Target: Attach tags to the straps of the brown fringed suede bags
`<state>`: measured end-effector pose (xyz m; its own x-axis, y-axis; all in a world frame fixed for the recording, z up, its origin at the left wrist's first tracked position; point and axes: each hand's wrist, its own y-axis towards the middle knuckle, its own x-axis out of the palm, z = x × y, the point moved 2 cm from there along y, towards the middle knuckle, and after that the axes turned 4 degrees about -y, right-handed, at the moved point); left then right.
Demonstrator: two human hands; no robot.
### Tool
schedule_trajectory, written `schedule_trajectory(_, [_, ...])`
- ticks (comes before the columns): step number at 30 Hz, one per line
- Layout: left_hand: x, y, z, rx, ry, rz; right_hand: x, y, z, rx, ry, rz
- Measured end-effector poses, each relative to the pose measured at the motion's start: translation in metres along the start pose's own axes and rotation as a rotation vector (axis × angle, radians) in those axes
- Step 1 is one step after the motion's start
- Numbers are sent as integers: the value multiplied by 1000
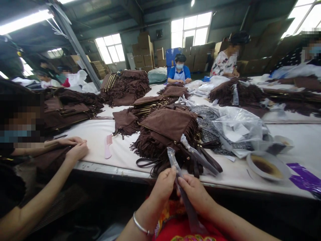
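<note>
A long dark strap in a clear plastic sleeve (187, 204) runs up from my lap between both hands. My left hand (163, 184) pinches it near its upper end, fingers closed. Just below, my right hand (196, 193) is closed on the same sleeved strap, thumb on top. Past my fingertips, at the table edge, lies a pile of brown fringed suede bags (169, 125) with gold zips. Another sleeved strap (200, 156) leans on the pile's front right. Bare dark straps hang from the pile toward the edge.
A pink comb (108, 146) lies left of the pile. To the right are a clear plastic bag (240, 124), a bowl of brown liquid (267, 165) and purple plastic packaging (303, 177). A co-worker's hands (76, 149) hold brown material at left. More bag piles (125, 87) stand farther back.
</note>
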<state>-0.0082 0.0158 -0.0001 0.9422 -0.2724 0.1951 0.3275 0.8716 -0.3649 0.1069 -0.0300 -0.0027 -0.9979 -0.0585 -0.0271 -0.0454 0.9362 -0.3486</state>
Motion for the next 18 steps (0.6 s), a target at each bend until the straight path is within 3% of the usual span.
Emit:
schedule_trajectory(2, [7,-6,-4,-74,-38,-57,2,0,0,-44,-78,35])
schedule_trajectory(5, [14,-5,1,-25,-104,-25,4,-2,-1,-168,-241,69])
schedule_trajectory(9, [10,-1,9,18,-291,0,-4,-5,3,-216,-342,-46])
schedule_trajectory(14, [-5,-2,14,-213,-510,-197,-25,15,-4,-94,-50,81])
schedule_trajectory(18, [-10,-3,18,-399,-707,-411,-12,44,-15,-10,224,12])
